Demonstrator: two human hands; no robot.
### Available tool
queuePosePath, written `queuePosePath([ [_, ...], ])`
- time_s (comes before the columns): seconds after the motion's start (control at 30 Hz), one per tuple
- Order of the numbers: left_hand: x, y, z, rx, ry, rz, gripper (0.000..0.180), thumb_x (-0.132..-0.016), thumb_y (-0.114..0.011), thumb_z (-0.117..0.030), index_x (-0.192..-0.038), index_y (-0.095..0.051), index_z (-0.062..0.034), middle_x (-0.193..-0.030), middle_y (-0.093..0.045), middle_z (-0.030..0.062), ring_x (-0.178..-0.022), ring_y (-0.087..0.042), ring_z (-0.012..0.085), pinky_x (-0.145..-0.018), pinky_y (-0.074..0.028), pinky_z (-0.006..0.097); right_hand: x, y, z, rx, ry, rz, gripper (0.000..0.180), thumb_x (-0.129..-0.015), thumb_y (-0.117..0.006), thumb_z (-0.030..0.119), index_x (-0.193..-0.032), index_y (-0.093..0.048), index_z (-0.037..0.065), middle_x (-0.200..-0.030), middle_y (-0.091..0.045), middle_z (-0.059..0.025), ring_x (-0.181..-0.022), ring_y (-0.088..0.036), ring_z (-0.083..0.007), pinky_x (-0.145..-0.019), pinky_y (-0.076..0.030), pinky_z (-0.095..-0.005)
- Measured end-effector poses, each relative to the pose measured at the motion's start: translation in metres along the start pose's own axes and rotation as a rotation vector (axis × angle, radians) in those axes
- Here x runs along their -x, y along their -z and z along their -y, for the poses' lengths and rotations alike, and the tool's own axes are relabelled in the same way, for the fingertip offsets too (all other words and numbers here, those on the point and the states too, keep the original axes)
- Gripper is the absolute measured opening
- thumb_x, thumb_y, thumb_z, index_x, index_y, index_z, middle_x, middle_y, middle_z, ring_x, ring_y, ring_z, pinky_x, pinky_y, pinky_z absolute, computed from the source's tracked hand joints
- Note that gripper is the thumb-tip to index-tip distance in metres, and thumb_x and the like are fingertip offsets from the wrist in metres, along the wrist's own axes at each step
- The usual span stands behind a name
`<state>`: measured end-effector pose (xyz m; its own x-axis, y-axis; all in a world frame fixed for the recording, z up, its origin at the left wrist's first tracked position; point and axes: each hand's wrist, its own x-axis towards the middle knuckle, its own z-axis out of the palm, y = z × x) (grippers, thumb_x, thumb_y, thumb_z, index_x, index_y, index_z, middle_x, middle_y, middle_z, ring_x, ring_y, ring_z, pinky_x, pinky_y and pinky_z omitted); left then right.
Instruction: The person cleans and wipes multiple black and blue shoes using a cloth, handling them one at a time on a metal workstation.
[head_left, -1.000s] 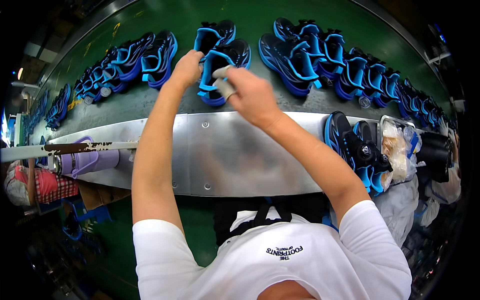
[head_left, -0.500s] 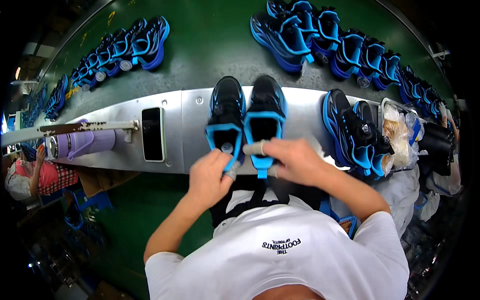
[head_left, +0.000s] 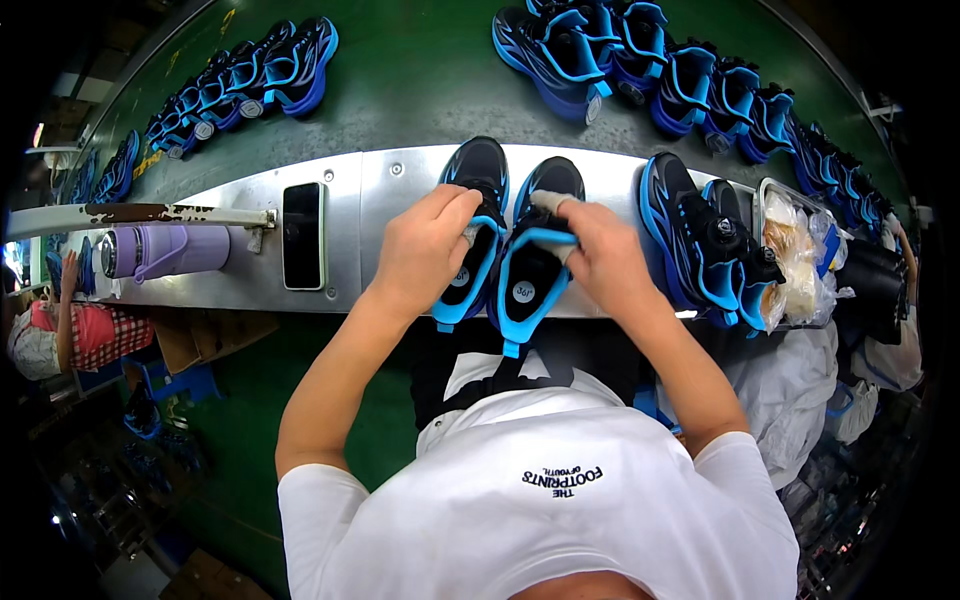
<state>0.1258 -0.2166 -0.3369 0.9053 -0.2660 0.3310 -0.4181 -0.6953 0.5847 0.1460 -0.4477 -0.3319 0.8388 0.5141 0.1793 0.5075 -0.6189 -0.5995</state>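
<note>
Two black sneakers with bright blue collars stand side by side on the metal ledge, toes pointing away from me. My left hand (head_left: 430, 245) is closed on the tongue side of the left sneaker (head_left: 477, 160), its fingers pinched at the opening's edge. On the right sneaker (head_left: 516, 328), my right hand (head_left: 600, 245) grips the tongue area, thumb at the opening and index finger farther forward. Pale coverings wrap some of my fingers. Round pale labels show on both insoles. The exact hold of my left fingertips is partly hidden.
More sneakers (head_left: 685, 225) stand right on the metal ledge (head_left: 385, 215), beside a tray of plastic-wrapped items (head_left: 795, 250). Left are a phone (head_left: 304, 235), a purple bottle (head_left: 180, 250) and a worn metal bar (head_left: 150, 214). Sneaker rows (head_left: 300, 65) line the green surface beyond.
Both hands have moved forward from the heel ends to the tongue areas of the sneakers. The sneakers now sit slightly angled, heels toward the left, with their insoles more visible.
</note>
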Motion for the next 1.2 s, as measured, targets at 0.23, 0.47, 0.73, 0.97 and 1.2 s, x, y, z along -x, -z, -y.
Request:
queuePosePath([
  [0.23,0.007,-0.005,-0.022,0.027,0.244,0.020,0.040,-0.065,-0.070,-0.001,-0.104,-0.060,-0.0054,-0.092,-0.058,0.0122,-0.082,-0.061,0.0343,-0.070,-0.050,0.042,-0.025,0.013,0.003,-0.169,-0.276,0.081,0.042,-0.071,-0.067,0.004,-0.113,-0.062,0.001,-0.101,-0.065,-0.0190,-0.088,-0.064,-0.0342,-0.076,-0.051,-0.0371],
  [0.47,0.032,-0.009,-0.024,-0.032,0.169,0.155,0.055,-0.062,-0.069,0.003,-0.115,-0.062,-0.0107,-0.114,-0.053,0.0158,-0.103,-0.052,0.0383,-0.088,-0.046,0.043,-0.014,-0.005,0.004,-0.289,-0.327,-0.019,0.040,-0.078,-0.071,0.010,-0.117,-0.064,0.005,-0.105,-0.062,-0.0124,-0.096,-0.062,-0.0237,-0.083,-0.049,-0.0330],
  [0.73,0.028,-0.037,-0.032,-0.277,0.073,-0.073,0.026,-0.072,-0.064,-0.004,-0.095,-0.068,-0.0147,-0.107,-0.055,0.0122,-0.087,-0.052,0.0308,-0.072,-0.042,0.040,-0.016,-0.007,0.023,-0.051,-0.088,-0.059,0.047,-0.071,-0.068,0.002,-0.116,-0.062,0.014,-0.107,-0.057,-0.0138,-0.101,-0.054,-0.0360,-0.083,-0.048,-0.0425],
  [0.97,0.032,-0.037,-0.031,-0.247,0.149,-0.045,0.037,-0.065,-0.068,-0.001,-0.101,-0.067,-0.0119,-0.112,-0.052,0.0139,-0.095,-0.050,0.0331,-0.079,-0.041,0.042,0.026,0.009,0.013,0.005,-0.087,0.028,0.042,-0.070,-0.070,-0.001,-0.109,-0.062,0.013,-0.118,-0.057,-0.0133,-0.104,-0.058,-0.0371,-0.087,-0.050,-0.0437],
  [1.2,0.030,-0.028,-0.063,-0.191,0.312,0.142,0.063,-0.065,-0.079,-0.022,-0.121,-0.057,-0.0054,-0.134,-0.041,0.0218,-0.116,-0.042,0.0392,-0.094,-0.036,0.046,0.019,-0.003,0.009,0.004,-0.128,-0.005,0.044,-0.065,-0.070,-0.005,-0.106,-0.061,0.009,-0.110,-0.058,-0.0139,-0.095,-0.060,-0.0371,-0.081,-0.052,-0.0418],
])
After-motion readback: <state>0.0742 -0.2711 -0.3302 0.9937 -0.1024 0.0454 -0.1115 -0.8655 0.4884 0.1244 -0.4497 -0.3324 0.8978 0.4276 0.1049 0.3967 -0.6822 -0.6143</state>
